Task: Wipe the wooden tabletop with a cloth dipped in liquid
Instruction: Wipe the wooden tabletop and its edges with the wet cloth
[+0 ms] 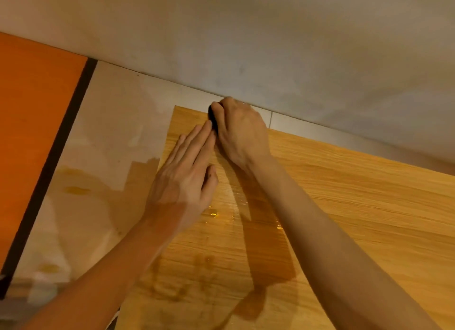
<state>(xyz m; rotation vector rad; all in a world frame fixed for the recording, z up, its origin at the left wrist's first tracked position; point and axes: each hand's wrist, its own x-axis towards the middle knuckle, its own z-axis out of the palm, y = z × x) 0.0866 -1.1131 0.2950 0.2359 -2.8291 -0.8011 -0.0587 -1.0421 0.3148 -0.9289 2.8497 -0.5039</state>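
wooden tabletop (344,206) is filling the lower right of the view, its pale grain running to a far left corner close under a grey wall (246,34). a glossy, darker band is showing across the near and middle part of the board, around and under the forearms, with small bright wet glints, so that stretch is looking already wiped; the wide area out to the right is looking dry and matte, and i am judging it as still to do. beside the board a pale stained surface (98,144) is lying, and beyond it an orange panel (32,132) with a dark edge strip.

the left hand (182,177) is lying flat with straight fingers, pressing on the wood near the far corner, its grip released and holding nothing. the right hand (238,130) is reaching just past it, fingers curled and clenching a small dark cloth (212,119), which is mostly hidden in the grip and is sitting at the board's far edge. the wiping is looking partly done, perhaps under half, with the corner being worked now
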